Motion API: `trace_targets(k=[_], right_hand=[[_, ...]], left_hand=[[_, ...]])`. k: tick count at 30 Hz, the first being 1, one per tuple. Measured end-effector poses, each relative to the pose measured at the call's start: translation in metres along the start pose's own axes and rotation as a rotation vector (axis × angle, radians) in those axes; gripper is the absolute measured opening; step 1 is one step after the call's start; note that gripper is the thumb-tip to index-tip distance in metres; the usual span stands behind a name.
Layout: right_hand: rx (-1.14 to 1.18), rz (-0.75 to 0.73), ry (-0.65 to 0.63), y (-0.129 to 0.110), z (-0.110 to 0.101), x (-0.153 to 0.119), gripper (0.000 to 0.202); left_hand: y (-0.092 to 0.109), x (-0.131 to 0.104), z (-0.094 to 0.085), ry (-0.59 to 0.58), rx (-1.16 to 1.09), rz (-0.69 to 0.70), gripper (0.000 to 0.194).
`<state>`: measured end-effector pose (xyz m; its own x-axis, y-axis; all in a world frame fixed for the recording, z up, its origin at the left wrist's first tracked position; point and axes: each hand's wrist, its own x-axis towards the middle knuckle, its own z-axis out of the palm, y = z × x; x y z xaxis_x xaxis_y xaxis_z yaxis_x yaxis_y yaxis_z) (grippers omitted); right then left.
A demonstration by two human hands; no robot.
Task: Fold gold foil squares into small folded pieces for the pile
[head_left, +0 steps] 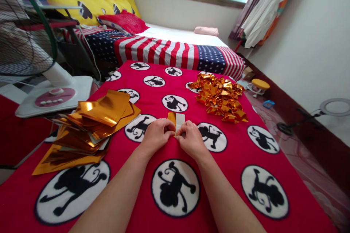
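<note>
L hand point(159, 131) & R hand point(190, 137): both curled, thumb-to-index pinch, close tog. at grip ctr. Wrists point(144, 151) aft of grip; bare forearms point(120, 185) diverge rearward, L/R resp.

Sheets point(108, 111) lie left on the cloth point(147, 103), folded papers point(221, 96) right, the bed point(169, 33) behind.

Small folded paper piece point(179, 120), gold at left, white at right, near end in fingers point(167, 125).

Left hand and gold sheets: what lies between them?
The head view shows red cloth there, with a round monkey print between the left hand and the gold sheets.
</note>
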<state>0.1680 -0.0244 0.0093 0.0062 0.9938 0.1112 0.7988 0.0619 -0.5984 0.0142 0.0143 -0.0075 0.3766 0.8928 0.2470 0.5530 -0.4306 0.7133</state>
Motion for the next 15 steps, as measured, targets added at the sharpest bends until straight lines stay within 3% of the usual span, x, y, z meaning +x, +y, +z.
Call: trace_targets(k=[6, 15], right_hand=[[-0.009, -0.006, 0.001, 0.0007, 0.0019, 0.0016, 0.014], [-0.017, 0.004, -0.006, 0.0003, 0.0023, 0.0008, 0.014]], left_hand=[[0.0021, -0.0007, 0.0025, 0.099, 0.021, -0.011, 0.017], [0.0009, -0.0045, 0.0031, 0.122, -0.063, 0.003, 0.01]])
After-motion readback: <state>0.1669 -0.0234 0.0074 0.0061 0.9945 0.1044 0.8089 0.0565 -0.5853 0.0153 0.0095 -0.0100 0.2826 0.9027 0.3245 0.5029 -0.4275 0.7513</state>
